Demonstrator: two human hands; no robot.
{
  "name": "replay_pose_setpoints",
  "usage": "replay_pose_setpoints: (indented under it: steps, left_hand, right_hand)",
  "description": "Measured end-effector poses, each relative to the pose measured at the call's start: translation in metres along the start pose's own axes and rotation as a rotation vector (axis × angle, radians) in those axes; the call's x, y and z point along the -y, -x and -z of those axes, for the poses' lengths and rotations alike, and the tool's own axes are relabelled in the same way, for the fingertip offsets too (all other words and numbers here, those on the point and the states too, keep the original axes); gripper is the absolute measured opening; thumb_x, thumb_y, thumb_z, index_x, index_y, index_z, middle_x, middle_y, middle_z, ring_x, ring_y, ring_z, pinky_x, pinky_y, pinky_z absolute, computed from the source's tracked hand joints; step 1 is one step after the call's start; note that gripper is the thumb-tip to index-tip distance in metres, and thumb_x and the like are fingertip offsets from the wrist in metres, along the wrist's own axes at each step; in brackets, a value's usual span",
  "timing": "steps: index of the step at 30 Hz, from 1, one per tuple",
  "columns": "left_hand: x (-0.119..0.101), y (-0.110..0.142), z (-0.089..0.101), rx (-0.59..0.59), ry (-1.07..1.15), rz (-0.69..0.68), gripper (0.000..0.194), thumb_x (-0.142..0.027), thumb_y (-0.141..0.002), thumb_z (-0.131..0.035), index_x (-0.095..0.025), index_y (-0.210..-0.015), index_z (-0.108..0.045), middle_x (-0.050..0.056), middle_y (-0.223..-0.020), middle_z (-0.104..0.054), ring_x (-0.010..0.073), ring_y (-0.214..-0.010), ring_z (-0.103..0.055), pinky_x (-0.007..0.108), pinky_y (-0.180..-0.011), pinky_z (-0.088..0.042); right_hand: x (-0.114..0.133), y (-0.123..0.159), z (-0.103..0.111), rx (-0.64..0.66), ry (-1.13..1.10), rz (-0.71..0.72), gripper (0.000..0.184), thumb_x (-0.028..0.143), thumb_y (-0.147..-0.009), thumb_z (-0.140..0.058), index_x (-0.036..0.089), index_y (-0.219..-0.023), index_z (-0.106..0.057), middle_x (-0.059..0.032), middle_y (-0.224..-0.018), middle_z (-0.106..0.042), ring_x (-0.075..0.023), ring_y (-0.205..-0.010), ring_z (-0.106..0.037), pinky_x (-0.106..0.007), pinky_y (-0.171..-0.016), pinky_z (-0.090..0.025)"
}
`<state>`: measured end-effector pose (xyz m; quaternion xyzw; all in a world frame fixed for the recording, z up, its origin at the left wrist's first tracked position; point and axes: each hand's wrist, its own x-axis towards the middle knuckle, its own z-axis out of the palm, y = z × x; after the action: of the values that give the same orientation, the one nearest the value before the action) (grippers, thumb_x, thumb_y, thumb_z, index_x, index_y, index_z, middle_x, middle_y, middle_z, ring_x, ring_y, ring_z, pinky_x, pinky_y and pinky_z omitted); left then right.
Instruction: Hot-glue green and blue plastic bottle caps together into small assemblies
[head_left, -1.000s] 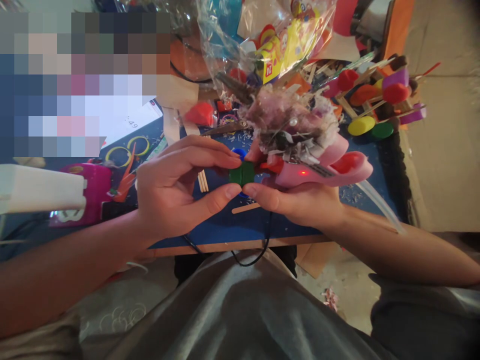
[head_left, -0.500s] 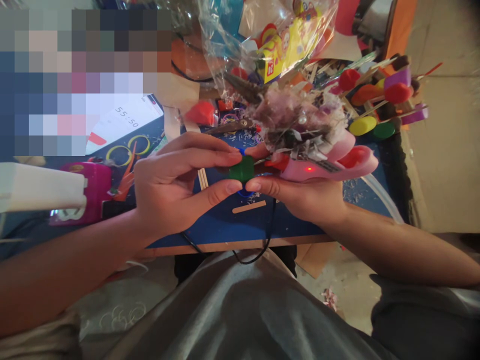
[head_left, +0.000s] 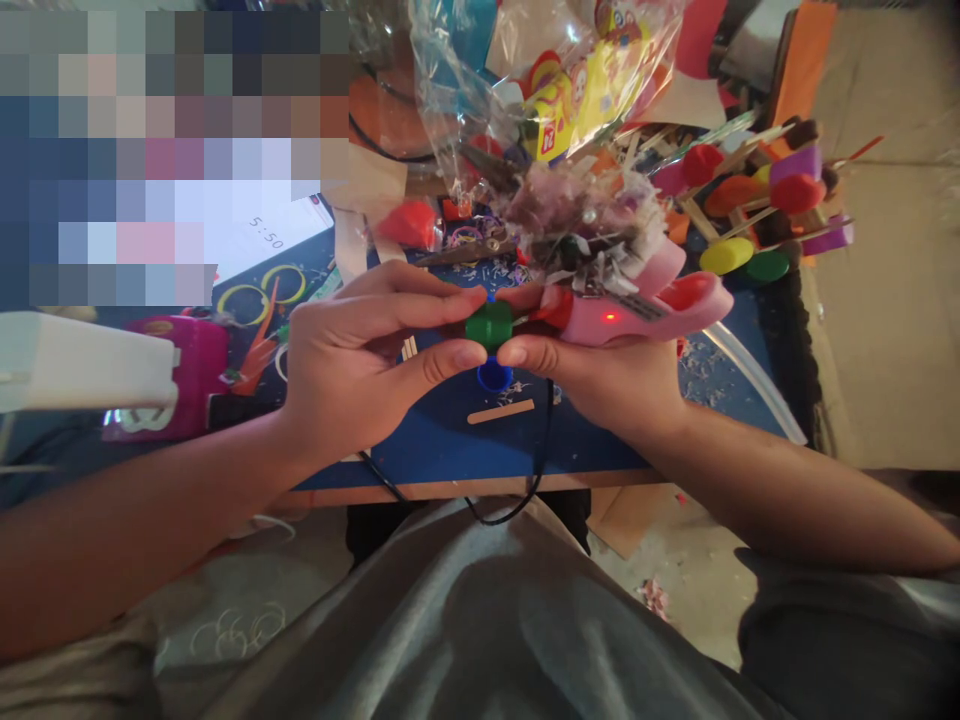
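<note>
My left hand point(head_left: 360, 370) pinches a small green rounded piece point(head_left: 489, 325) between thumb and fingers, in front of me over the table. My right hand point(head_left: 622, 385) is closed around a pink glue gun point(head_left: 637, 318), which has a red light lit on its side. Its red front part point(head_left: 553, 308) points left at the green piece, and my right thumb tip is at that piece's edge. Just below the green piece a blue ring-like thing point(head_left: 495, 374) shows; whether it is held or lies on the table I cannot tell. My right fingers are mostly hidden.
On the blue table point(head_left: 427, 440) lie a wooden stick point(head_left: 501, 411), yellow-handled scissors point(head_left: 244, 303) and a phone point(head_left: 277, 235). A fluffy bundle point(head_left: 585, 225) sits behind the glue gun. Coloured discs on sticks point(head_left: 765, 200) are at the right, a plastic bag point(head_left: 555, 90) at the back.
The green piece has turned slightly and shows a ridge. More of the blue thing shows below it. The glue gun has shifted a little to the left.
</note>
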<state>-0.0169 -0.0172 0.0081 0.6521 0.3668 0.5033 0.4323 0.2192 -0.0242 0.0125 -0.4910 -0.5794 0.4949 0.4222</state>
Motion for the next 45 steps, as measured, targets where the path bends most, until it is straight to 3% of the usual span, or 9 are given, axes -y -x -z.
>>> replay_pose_setpoints:
  steps: [7, 11, 17, 22, 26, 32, 37, 40, 45]
  left_hand:
    - [0.005, 0.000, -0.008, -0.039, 0.313, 0.316, 0.029, -0.049, -0.089, -0.110, -0.034, -0.110, -0.097, -0.002, -0.110, -0.093, 0.0189, -0.097, -0.088, 0.034, -0.095, -0.075]
    - [0.007, -0.003, -0.008, -0.006, 0.373, 0.421, 0.041, -0.057, -0.085, -0.112, -0.029, -0.109, -0.094, 0.001, -0.106, -0.092, 0.0225, -0.090, -0.089, 0.037, -0.087, -0.077]
    - [0.007, -0.006, -0.010, 0.056, 0.566, 0.539, 0.040, -0.051, -0.092, -0.108, -0.026, -0.117, -0.090, 0.003, -0.112, -0.093, 0.0255, -0.102, -0.093, 0.036, -0.089, -0.079]
    - [0.008, -0.005, -0.010, 0.071, 0.672, 0.603, 0.028, -0.045, -0.099, -0.102, -0.024, -0.112, -0.090, 0.004, -0.109, -0.093, 0.0219, -0.096, -0.093, 0.031, -0.088, -0.079]
    - [0.007, -0.006, -0.010, 0.084, 0.727, 0.644, 0.023, -0.039, -0.099, -0.102, -0.021, -0.109, -0.091, 0.004, -0.103, -0.093, 0.0196, -0.092, -0.092, 0.028, -0.087, -0.079]
    - [0.007, -0.006, -0.010, 0.149, 0.710, 0.640, 0.038, -0.044, -0.087, -0.113, -0.022, -0.109, -0.091, 0.003, -0.106, -0.092, 0.0194, -0.093, -0.091, 0.032, -0.093, -0.077]
    - [0.008, -0.004, -0.010, 0.195, 0.714, 0.590, 0.034, -0.046, -0.092, -0.109, -0.022, -0.110, -0.092, 0.005, -0.104, -0.091, 0.0196, -0.092, -0.087, 0.033, -0.091, -0.075]
    - [0.007, -0.004, -0.008, 0.220, 0.772, 0.596, 0.035, -0.051, -0.096, -0.105, -0.021, -0.108, -0.093, 0.006, -0.101, -0.090, 0.0179, -0.091, -0.086, 0.030, -0.089, -0.074]
    - [0.006, -0.005, -0.006, 0.298, 0.781, 0.611, 0.048, -0.061, -0.098, -0.101, -0.014, -0.106, -0.091, 0.010, -0.097, -0.089, 0.0197, -0.088, -0.085, 0.031, -0.089, -0.072]
  right_hand:
    - [-0.002, -0.008, -0.003, -0.047, -0.182, -0.002, 0.070, 0.084, -0.068, -0.109, 0.029, -0.086, -0.070, -0.0057, -0.122, -0.091, -0.0324, -0.120, -0.087, -0.050, -0.103, -0.081]
    - [-0.004, -0.008, -0.002, -0.052, -0.183, 0.028, 0.071, 0.083, -0.066, -0.110, 0.029, -0.087, -0.069, -0.0055, -0.120, -0.091, -0.0318, -0.119, -0.087, -0.051, -0.103, -0.080]
    - [-0.010, -0.009, -0.001, -0.059, -0.127, 0.009, 0.070, 0.088, -0.074, -0.103, 0.030, -0.095, -0.071, -0.0061, -0.125, -0.090, -0.0305, -0.112, -0.087, -0.044, -0.081, -0.079]
    - [-0.008, -0.008, 0.000, 0.004, -0.109, 0.034, 0.065, 0.085, -0.078, -0.102, 0.030, -0.088, -0.069, -0.0076, -0.125, -0.090, -0.0340, -0.127, -0.086, -0.049, -0.096, -0.080]
    - [-0.008, -0.008, 0.001, 0.001, -0.164, 0.011, 0.064, 0.075, -0.074, -0.110, 0.029, -0.086, -0.069, -0.0055, -0.114, -0.089, -0.0302, -0.114, -0.088, -0.049, -0.100, -0.080]
    - [-0.014, -0.010, 0.000, -0.018, -0.115, 0.014, 0.066, 0.079, -0.071, -0.110, 0.028, -0.090, -0.073, -0.0010, -0.092, -0.083, -0.0239, -0.091, -0.081, -0.039, -0.078, -0.074]
    - [-0.016, -0.009, -0.002, 0.010, -0.210, -0.010, 0.067, 0.082, -0.073, -0.107, 0.028, -0.091, -0.073, -0.0022, -0.105, -0.087, -0.0157, -0.066, -0.069, -0.034, -0.058, -0.066]
    - [-0.014, -0.008, 0.002, 0.091, -0.183, -0.034, 0.064, 0.081, -0.077, -0.105, 0.026, -0.087, -0.075, -0.0006, -0.088, -0.081, -0.0160, -0.064, -0.069, -0.032, -0.055, -0.063]
    - [-0.009, -0.010, 0.006, 0.260, -0.261, -0.097, 0.062, 0.075, -0.079, -0.108, 0.022, -0.103, -0.084, 0.0007, -0.075, -0.077, -0.0146, -0.060, -0.068, -0.028, -0.052, -0.058]
